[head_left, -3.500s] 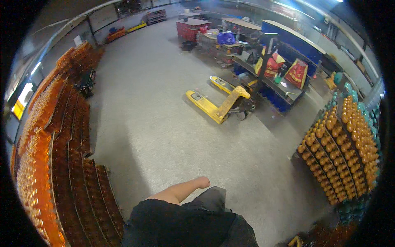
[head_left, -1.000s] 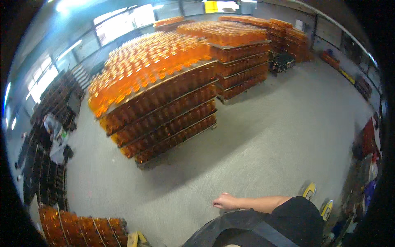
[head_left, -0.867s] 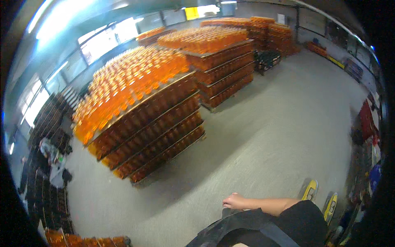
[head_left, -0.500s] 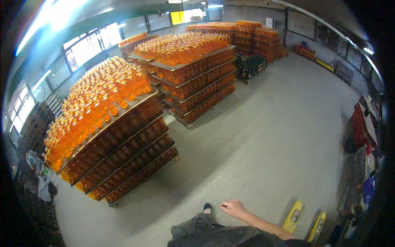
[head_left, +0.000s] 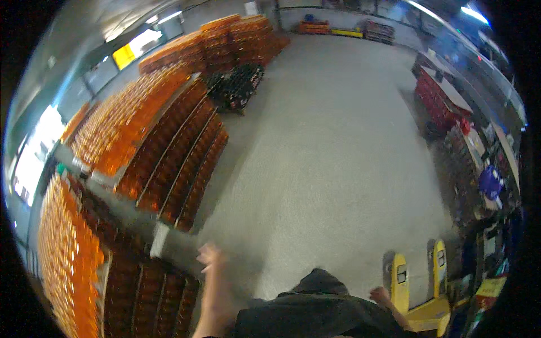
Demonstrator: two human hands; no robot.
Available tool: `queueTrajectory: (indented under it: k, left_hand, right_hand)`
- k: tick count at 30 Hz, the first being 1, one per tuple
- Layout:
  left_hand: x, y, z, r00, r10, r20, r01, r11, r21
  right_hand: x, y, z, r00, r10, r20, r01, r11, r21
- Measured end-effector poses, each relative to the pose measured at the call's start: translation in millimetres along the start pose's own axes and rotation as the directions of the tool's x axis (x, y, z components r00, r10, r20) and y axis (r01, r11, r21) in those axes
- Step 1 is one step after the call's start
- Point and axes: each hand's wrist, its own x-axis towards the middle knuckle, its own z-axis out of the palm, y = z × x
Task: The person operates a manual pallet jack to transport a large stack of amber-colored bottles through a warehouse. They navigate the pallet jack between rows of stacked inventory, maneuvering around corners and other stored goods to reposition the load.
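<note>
My left grip (head_left: 210, 257) was extended left of lower centre, fingers spread, near the stack of orange bottles (head_left: 121, 284) at lower left. My right grip (head_left: 381, 295) was blurred; I could not tell its state. It was positioned just beside the yellow pallet jack (head_left: 425, 313) at lower right. A second bottle stack (head_left: 169, 143) stood at upper left.
</note>
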Motion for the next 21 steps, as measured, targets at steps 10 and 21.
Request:
queueTrajectory:
  k: [10, 21]
  left_hand:
    - [98, 473, -53, 0.781, 0.602, 0.168, -0.552, 0.790, -0.267]
    - [344, 533, -130, 0.954, -0.089, 0.286, 0.061, 0.993, 0.105]
  right_hand:
    - [333, 35, -93, 0.477, 0.760, 0.441, -0.858, 0.511, 0.047]
    - [893, 171, -234, 0.738, 0.652, 0.176, -0.594, 0.502, 0.629]
